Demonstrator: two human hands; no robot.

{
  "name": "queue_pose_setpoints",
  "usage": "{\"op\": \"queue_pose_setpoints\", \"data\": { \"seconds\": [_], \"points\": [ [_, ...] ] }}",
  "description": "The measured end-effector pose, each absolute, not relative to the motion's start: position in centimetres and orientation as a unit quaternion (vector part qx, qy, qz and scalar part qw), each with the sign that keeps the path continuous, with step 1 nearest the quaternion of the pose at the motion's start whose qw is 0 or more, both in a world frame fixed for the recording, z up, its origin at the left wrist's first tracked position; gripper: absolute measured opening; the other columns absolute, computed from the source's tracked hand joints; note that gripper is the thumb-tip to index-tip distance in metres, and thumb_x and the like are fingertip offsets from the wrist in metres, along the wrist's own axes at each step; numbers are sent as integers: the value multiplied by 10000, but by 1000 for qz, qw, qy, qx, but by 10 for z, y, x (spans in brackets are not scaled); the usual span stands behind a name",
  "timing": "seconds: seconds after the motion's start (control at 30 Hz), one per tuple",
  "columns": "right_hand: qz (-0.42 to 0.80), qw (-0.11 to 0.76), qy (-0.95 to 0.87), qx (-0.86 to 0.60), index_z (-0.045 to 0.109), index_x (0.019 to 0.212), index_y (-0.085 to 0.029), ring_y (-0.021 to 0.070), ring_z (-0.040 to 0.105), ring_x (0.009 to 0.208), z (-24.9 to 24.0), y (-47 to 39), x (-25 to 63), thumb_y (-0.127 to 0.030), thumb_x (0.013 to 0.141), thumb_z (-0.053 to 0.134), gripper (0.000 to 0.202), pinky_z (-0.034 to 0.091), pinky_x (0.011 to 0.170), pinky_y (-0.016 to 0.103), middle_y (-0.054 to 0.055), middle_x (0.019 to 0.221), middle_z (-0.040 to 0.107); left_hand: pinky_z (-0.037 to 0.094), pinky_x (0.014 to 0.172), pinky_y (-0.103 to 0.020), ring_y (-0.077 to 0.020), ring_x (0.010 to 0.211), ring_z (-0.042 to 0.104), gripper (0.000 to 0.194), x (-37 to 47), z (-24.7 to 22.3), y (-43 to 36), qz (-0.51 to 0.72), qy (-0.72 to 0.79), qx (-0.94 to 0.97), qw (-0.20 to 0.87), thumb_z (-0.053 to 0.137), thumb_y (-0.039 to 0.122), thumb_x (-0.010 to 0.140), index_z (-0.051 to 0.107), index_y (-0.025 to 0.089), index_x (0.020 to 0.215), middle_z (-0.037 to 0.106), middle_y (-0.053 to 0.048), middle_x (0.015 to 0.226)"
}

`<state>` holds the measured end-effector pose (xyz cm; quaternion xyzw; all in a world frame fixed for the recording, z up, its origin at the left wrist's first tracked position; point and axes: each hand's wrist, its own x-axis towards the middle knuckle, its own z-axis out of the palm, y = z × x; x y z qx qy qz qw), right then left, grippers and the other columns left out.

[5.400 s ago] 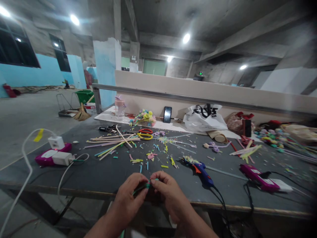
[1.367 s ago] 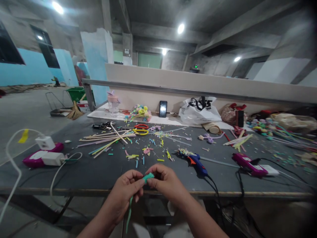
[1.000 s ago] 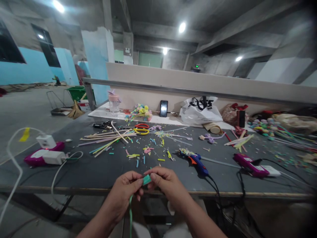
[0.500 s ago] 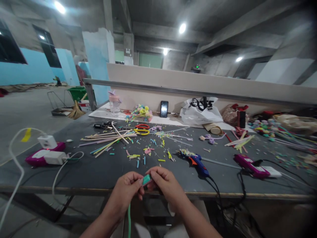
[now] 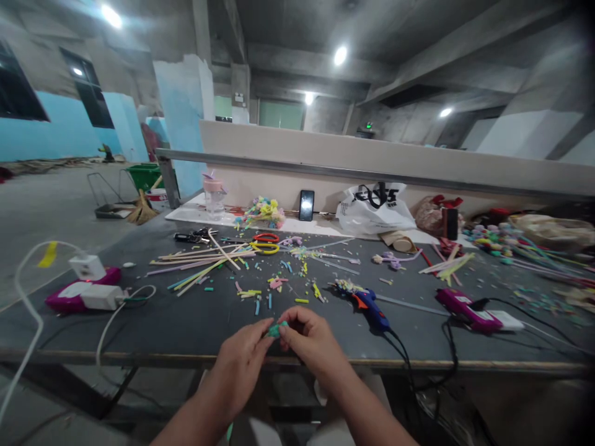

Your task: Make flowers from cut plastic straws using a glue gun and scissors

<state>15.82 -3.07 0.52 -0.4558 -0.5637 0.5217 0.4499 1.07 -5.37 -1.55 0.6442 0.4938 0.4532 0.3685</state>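
Note:
My left hand (image 5: 244, 364) and my right hand (image 5: 312, 344) meet over the near edge of the dark table (image 5: 195, 319). Together they pinch the rolled end of a teal green strip (image 5: 275, 329) between thumbs and fingertips. The rest of the strip hangs down behind my left forearm, with a bit showing near the bottom edge. A blue glue gun (image 5: 372, 306) lies just right of my right hand. Coloured cut bits (image 5: 260, 294) are scattered on the table just beyond my fingers.
Long thin sticks (image 5: 204, 260) and red and yellow scissors (image 5: 264, 243) lie mid-table. Magenta power strips sit at the left (image 5: 79, 296) and right (image 5: 469, 308) with cables trailing. A phone (image 5: 307, 205), a white bag (image 5: 374, 207) and a bottle (image 5: 214, 195) stand at the back.
The hands have kept rolling the teal strip; the hanging tail has shortened and swung behind my left forearm, and the rolled end now sits tighter between the fingertips.

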Motion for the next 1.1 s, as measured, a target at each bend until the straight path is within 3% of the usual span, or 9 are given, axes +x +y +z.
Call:
{"op": "queue_pose_setpoints", "data": {
  "seconds": [0.1, 0.3, 0.47, 0.53, 0.67, 0.8, 0.97, 1.1],
  "points": [
    [501, 443, -576, -470, 559, 658, -185, 90, 506, 466, 6, -31, 157, -173, 622, 571, 40, 402, 474, 213, -61, 506, 523, 390, 823, -300, -224, 902, 577, 266, 11, -25, -53, 451, 447, 699, 329, 491, 281, 813, 653, 262, 1023, 673, -70, 967],
    [501, 427, -579, -481, 570, 646, -185, 90, 500, 457, 3, -31, 157, -133, 621, 536, 67, 388, 458, 204, -59, 482, 526, 367, 770, -324, -240, 814, 560, 250, 13, -37, -53, 408, 471, 723, 300, 423, 261, 840, 671, 231, 841, 654, -95, 848],
    [525, 413, -578, -468, 565, 654, -184, 85, 504, 447, 1, -29, 155, -154, 642, 541, 41, 404, 459, 204, -61, 489, 521, 349, 672, -276, -191, 694, 521, 243, 14, -33, -53, 431, 464, 714, 299, 422, 237, 835, 628, 229, 706, 612, -47, 718],
    [536, 410, -579, -457, 569, 699, -179, 81, 500, 443, 3, -28, 156, -204, 662, 567, 44, 413, 460, 208, -59, 519, 522, 335, 599, -252, -162, 617, 485, 259, 14, -27, -52, 435, 473, 691, 332, 435, 260, 828, 582, 211, 621, 557, -16, 625],
    [558, 439, -580, -399, 575, 957, -187, 57, 491, 472, 12, -27, 165, -347, 704, 608, 302, 426, 478, 220, -15, 793, 565, 248, 437, -208, -95, 435, 371, 319, 15, -15, -50, 406, 467, 584, 526, 430, 388, 823, 501, 180, 591, 441, 40, 495],
    [561, 449, -569, -399, 619, 918, -183, 90, 523, 596, 8, -29, 170, -338, 651, 692, 318, 405, 529, 209, -4, 786, 594, 171, 398, -184, -52, 386, 326, 307, 17, -12, -52, 418, 419, 476, 650, 493, 445, 783, 504, 161, 667, 473, 48, 527],
    [593, 431, -557, -390, 652, 758, -179, 120, 547, 646, 0, -32, 167, -312, 586, 742, 235, 425, 642, 258, -18, 687, 610, 184, 403, -180, -43, 401, 350, 318, 20, -17, -52, 422, 382, 461, 681, 514, 459, 775, 522, 151, 695, 493, 38, 543],
    [564, 432, -577, -403, 650, 729, -181, 129, 536, 638, 1, -31, 170, -275, 589, 721, 183, 423, 625, 266, -16, 669, 590, 208, 407, -187, -53, 406, 370, 342, 19, -17, -49, 401, 406, 529, 629, 492, 463, 781, 514, 153, 639, 501, 30, 539]
  ]
}}
